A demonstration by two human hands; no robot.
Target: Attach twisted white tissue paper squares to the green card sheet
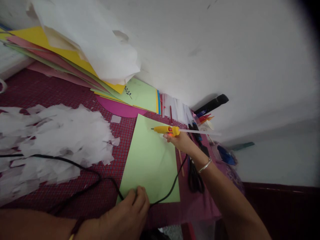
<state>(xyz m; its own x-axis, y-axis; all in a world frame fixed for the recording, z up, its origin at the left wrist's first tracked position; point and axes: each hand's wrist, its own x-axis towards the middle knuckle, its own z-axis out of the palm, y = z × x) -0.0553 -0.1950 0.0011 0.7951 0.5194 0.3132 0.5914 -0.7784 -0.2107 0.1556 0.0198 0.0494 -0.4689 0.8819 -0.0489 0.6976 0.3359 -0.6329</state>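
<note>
A light green sheet (pixel 152 163) lies on the red checked cloth (pixel 120 133). My right hand (pixel 178 140) is wrapped round a yellow glue gun (pixel 163 130) above the upper part of the sheet. The gun's nozzle points left, and a long clear glue stick (pixel 197 132) sticks out of its back. My left hand (pixel 131 210) rests on the sheet's lower edge, its fingers bent and close together. A black cord (pixel 172 188) passes by its fingertips; whether they pinch it or anything else is hidden.
Many white paper pieces (pixel 62 136) are heaped at the left. Coloured sheets (pixel 75 63) with crumpled white paper (pixel 92 36) on top lean at the back left. Scissors (pixel 195 131), a dark cable bundle (pixel 195 176) and a pink cloth (pixel 200 206) lie to the right. A wall stands behind.
</note>
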